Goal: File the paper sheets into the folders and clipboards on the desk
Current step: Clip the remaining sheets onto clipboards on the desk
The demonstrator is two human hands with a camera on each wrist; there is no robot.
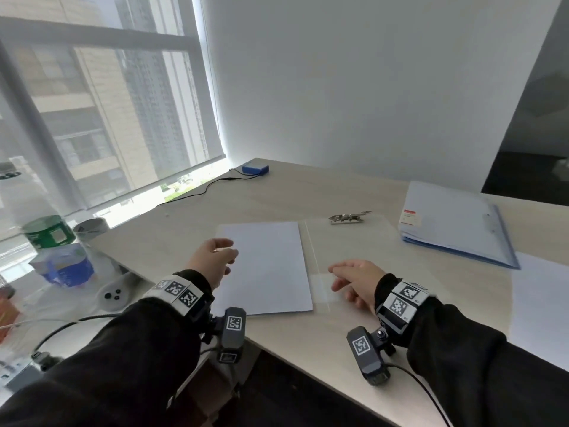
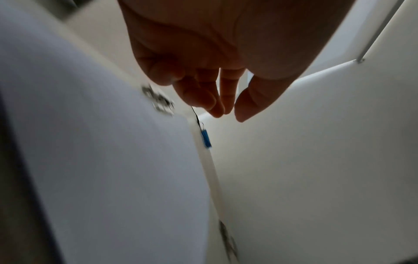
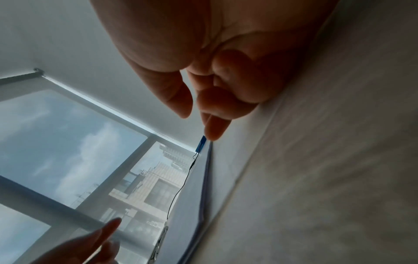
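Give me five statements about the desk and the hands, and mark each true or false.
1. Both hands hold nothing. True: the left hand and the right hand hover with relaxed fingers.
2. The white sheet lies left of the clear clipboard. True.
3. The sheet is clamped under the metal clip. False: it lies beside the clipboard, apart from the clip.
4. The blue folder stands upright. False: it lies flat on the desk.
5. The blue box sits by the right hand. False: it sits at the far corner near the window.
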